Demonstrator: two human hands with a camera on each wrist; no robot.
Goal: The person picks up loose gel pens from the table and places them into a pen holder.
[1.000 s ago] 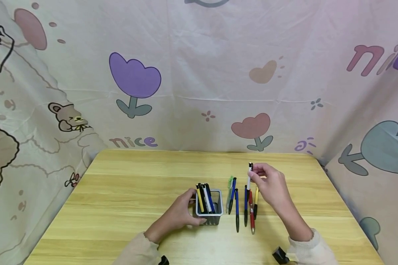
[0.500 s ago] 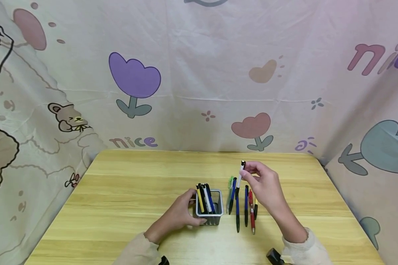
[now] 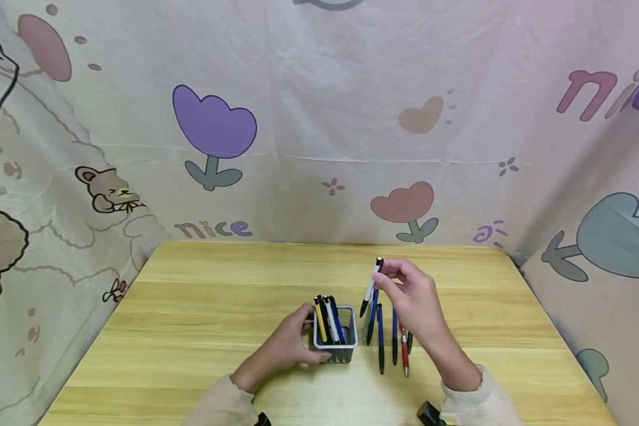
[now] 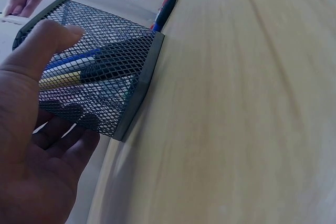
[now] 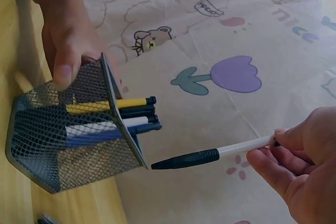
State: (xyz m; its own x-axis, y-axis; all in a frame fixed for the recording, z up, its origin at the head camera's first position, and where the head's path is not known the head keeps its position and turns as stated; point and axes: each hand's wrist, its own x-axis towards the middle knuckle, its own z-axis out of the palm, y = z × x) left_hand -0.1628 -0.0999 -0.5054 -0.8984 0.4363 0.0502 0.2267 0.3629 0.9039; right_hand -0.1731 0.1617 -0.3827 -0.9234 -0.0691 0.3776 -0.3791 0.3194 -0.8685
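Note:
My left hand grips a dark wire-mesh pen holder from its left side, thumb on the near face. Several pens stand in it: a yellow pen, a white one, a blue one and black ones. Between thumb and fingers, my right hand pinches a white pen by its upper end. The pen's black grip and tip point down toward the holder, and in the right wrist view the tip appears close to the rim. In the head view it hangs to the right of the holder, over the loose pens.
On the wooden table right of the holder lie several loose pens, among them a blue pen and a red pen. My right hand partly covers some. A patterned cloth hangs behind the table.
My right hand has moved left with the white pen, from over the red pen toward the holder, and the pen has tilted. The left hand and the holder have stayed in place.

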